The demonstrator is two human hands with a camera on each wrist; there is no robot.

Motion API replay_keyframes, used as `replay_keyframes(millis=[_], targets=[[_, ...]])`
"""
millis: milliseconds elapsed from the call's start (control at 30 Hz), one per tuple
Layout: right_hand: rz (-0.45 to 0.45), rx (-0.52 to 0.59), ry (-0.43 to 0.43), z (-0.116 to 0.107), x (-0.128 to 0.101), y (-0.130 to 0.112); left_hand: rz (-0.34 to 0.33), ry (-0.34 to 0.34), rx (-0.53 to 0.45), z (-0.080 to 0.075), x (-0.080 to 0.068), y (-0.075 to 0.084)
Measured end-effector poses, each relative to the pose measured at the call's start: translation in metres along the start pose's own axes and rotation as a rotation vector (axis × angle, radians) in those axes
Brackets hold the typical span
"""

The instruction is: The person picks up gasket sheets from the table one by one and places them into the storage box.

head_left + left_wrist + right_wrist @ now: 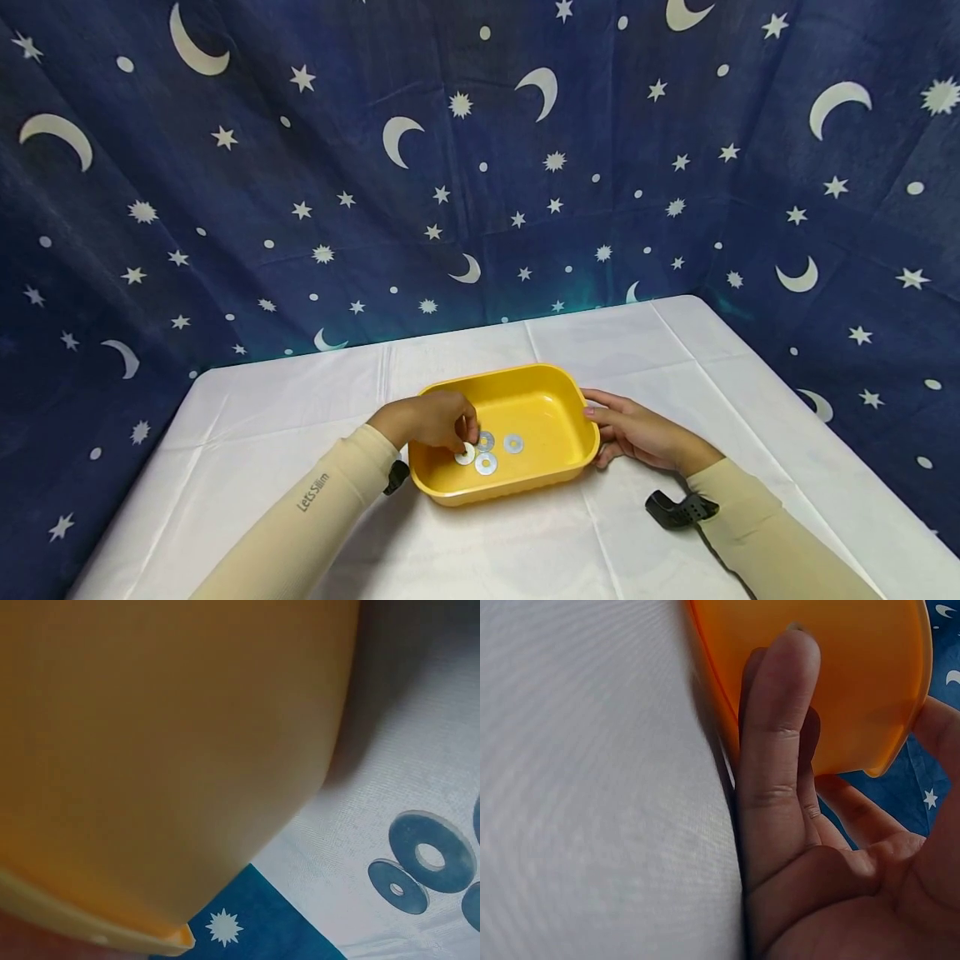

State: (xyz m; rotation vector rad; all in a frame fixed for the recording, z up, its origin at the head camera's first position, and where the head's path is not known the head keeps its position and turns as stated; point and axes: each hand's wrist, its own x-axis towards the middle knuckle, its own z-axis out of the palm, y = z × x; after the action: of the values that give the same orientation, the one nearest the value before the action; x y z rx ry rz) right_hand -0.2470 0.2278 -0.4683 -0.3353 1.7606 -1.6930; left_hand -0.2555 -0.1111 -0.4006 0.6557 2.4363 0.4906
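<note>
**Yellow tray, four steel washers, two hands at work**

Yellow plastic, shallow and round-cornered: the tray point(551, 408) sits near the middle of my table, on the white cloth point(247, 450), with its long side towards me. Inside it lie four flat metal washers point(513, 443), clustered on the floor of the tray towards its near left part; three sit close together, and the fourth lies a little apart to their right. My left hand point(435, 421) reaches over the left rim, fingers curled downward, the fingertips pinching the washer at the left of the cluster point(466, 454), which is partly hidden beneath them. My right hand point(637, 433) rests against the tray's right end from outside, fingers laid straight along the wall and thumb near the rim, steadying rather than clamping. My right wrist view confirms it: one finger point(776, 750) lies flat against the orange-yellow wall, palm open on the cloth. My left wrist view is mostly filled by the tray's outer wall, seen very close. Both my forearms wear beige sleeves point(315, 508), and a dark blue backdrop point(480, 167) printed with moons and stars hangs behind the table
</note>
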Motion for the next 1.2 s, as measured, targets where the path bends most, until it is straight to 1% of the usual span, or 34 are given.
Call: replay_keyframes(millis=[267,367,467,700,800,1033,1133,1200], targets=[[0.004,-0.004,0.003,0.000,0.001,0.000,-0.013,0.012,-0.008,0.000,-0.003,0.001],[0.002,0.002,0.000,0.000,0.001,0.000,0.002,0.031,-0.017,-0.002,-0.005,0.000],[-0.003,0.008,-0.007,0.000,0.002,0.000,0.025,0.065,-0.035,-0.004,-0.009,0.000],[-0.004,0.007,-0.008,0.001,0.001,0.000,0.125,0.180,-0.088,-0.011,-0.026,0.001],[-0.005,0.002,-0.009,0.001,0.001,-0.001,0.151,0.239,-0.130,-0.012,-0.036,-0.002],[-0.009,0.001,-0.013,0.001,0.003,0.000,0.158,0.404,-0.223,-0.004,-0.060,-0.021],[-0.007,0.004,-0.014,0.001,0.003,-0.001,0.148,0.451,-0.273,0.001,-0.069,-0.032],[-0.006,0.004,-0.012,0.001,0.003,-0.001,0.126,0.476,-0.307,0.004,-0.073,-0.039]])
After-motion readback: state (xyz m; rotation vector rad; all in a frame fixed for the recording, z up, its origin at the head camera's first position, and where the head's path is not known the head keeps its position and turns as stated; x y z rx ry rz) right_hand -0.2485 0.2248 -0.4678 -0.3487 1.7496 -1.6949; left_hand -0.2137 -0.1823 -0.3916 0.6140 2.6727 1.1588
